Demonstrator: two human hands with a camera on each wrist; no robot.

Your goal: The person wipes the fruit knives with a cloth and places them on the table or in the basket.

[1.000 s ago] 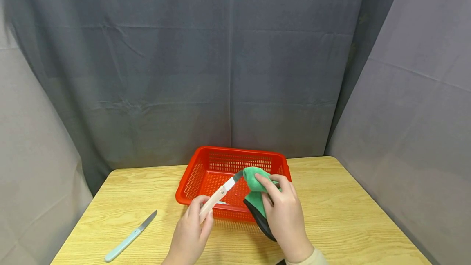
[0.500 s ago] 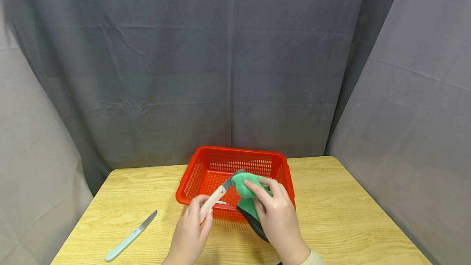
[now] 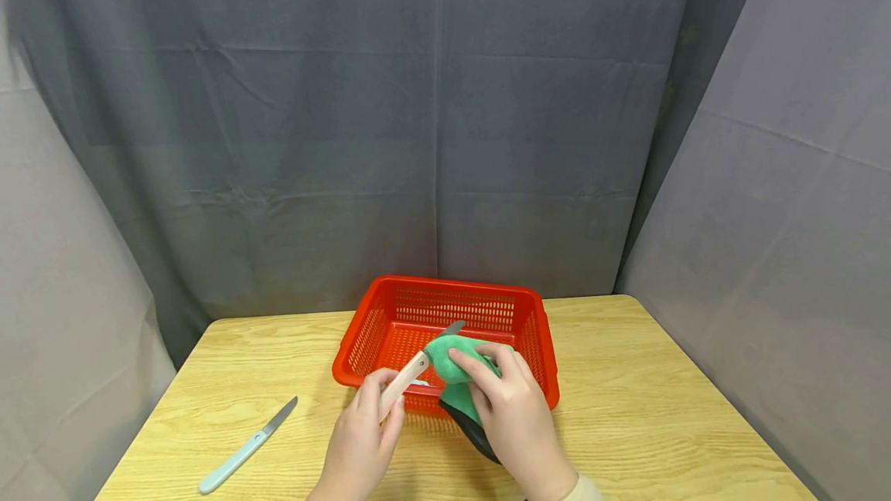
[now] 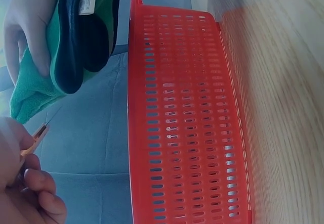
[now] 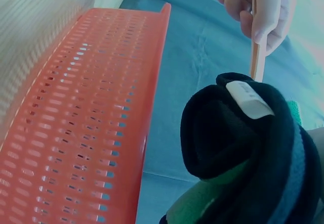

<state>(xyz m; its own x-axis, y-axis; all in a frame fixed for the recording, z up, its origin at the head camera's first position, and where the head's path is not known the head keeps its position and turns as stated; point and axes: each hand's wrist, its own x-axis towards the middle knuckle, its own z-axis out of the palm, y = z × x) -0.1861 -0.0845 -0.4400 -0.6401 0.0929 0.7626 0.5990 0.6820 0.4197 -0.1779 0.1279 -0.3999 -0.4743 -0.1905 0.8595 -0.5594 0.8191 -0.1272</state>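
My left hand (image 3: 362, 435) grips the pale wooden handle of a knife (image 3: 405, 385), its blade angled up and away over the red basket. My right hand (image 3: 518, 416) pinches a green cloth (image 3: 452, 360) with a dark edge, folded over the blade close to the handle. Only the blade's tip shows past the cloth. In the right wrist view the cloth (image 5: 243, 128) hangs in dark folds with a white label, and the left hand (image 5: 268, 11) holds the handle beyond it. The left wrist view shows the right hand's fingers (image 4: 38, 47) pressed on the cloth.
The red plastic basket (image 3: 358, 331) stands at the table's back, beneath both hands, with a small whitish item (image 3: 420, 383) inside. A second knife with a light blue handle (image 3: 233, 462) lies on the wooden table (image 3: 661, 424) at the left. Grey curtains surround the table.
My right hand has slid the cloth down and left along the blade, from near the tip to beside the handle. The left hand and knife have barely moved.
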